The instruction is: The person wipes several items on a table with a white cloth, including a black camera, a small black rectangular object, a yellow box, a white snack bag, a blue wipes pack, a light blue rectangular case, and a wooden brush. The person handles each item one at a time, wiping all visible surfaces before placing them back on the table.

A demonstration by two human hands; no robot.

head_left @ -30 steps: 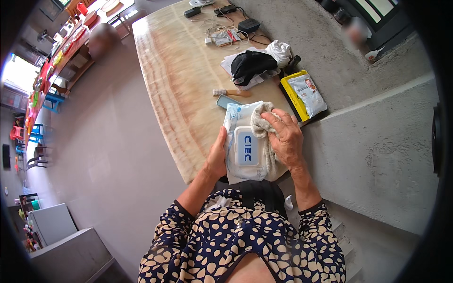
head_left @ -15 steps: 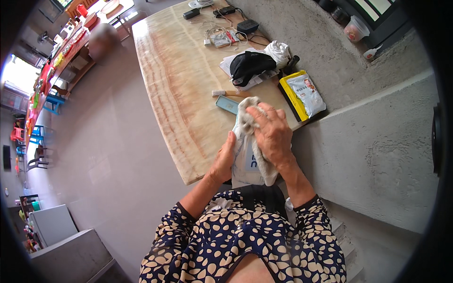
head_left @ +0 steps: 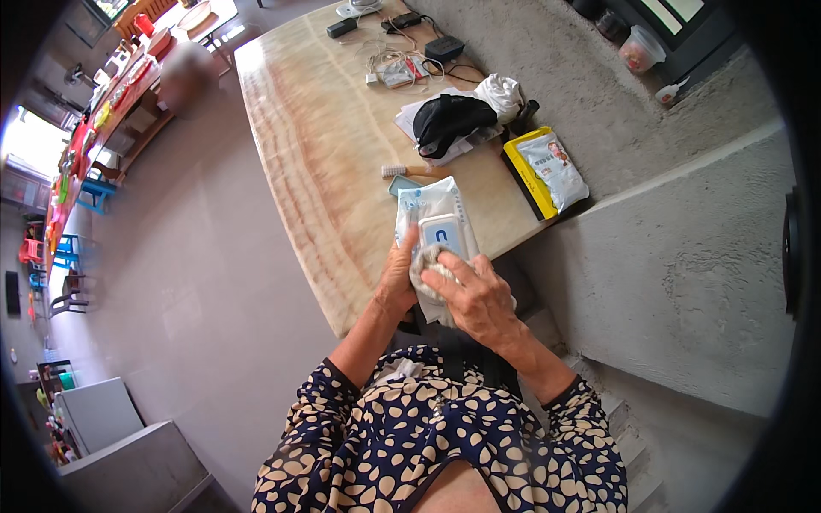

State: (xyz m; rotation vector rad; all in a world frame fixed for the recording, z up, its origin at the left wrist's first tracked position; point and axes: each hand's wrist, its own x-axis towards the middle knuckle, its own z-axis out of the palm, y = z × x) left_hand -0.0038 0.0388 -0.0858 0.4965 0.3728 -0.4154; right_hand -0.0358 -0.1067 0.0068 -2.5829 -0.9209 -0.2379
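A white and pale blue pack of wet wipes (head_left: 430, 203) with a plastic lid is gripped along its left side by my left hand (head_left: 398, 275), thumb on its front. My right hand (head_left: 479, 295) presses a crumpled greyish cloth (head_left: 425, 261) onto the lower part of the pack, fingers closed on the cloth. Both hands are above the near end of the marble-patterned table (head_left: 325, 214). Just beyond the pack lie a light blue case-like object (head_left: 400, 185), partly covered by it, and a brush (head_left: 406, 172) with a wooden handle.
On the table are a black cloth item (head_left: 451, 124), a bundled white cloth (head_left: 500, 96), a yellow and white package (head_left: 547, 171) and tangled cables (head_left: 398, 64). A rough grey wall (head_left: 684, 256) runs along the right. Far left, stools (head_left: 96, 195) stand by a long table; a blurred person (head_left: 188, 79) is there.
My right hand has drawn the cloth down from the pack's top to its lower part, baring the lid. The pack now faces me more fully.
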